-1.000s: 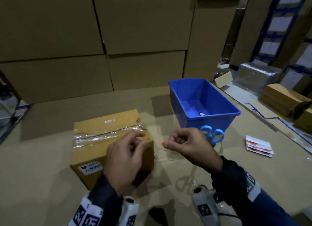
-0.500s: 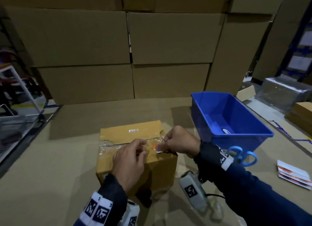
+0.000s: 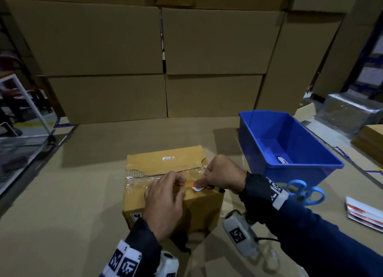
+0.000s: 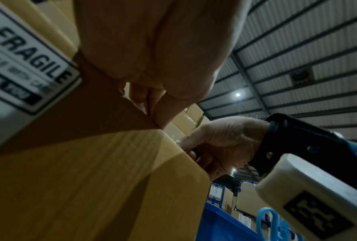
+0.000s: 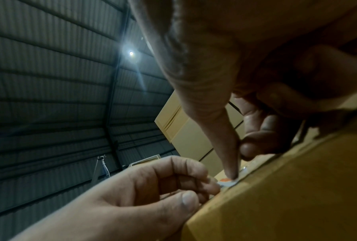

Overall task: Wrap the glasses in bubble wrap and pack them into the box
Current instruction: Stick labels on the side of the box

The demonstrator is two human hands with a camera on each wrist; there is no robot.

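A small closed cardboard box (image 3: 165,161) stands on the cardboard-covered table, with clear tape (image 3: 141,181) across its top seam. A FRAGILE label (image 4: 29,57) is on its front face. My left hand (image 3: 179,186) lies on the box top, its curled fingertips and thumb holding the tape by the front edge. Beside it, my right hand (image 3: 204,182) has its fingers curled and its thumb pressing a white and orange tape tab (image 3: 196,188) (image 5: 227,181) down on the box top. No glasses or bubble wrap show.
A blue plastic bin (image 3: 290,168) stands right of the box, with blue-handled scissors (image 3: 304,191) at its near side. A stack of label sheets (image 3: 362,212) lies at the far right. Large cartons (image 3: 207,48) wall off the back; a wire cart (image 3: 20,142) is at the left.
A second ago my right hand held the tab in the air, right of the box, with tape stretched between the hands. It has since moved left and laid the tab on the box top.
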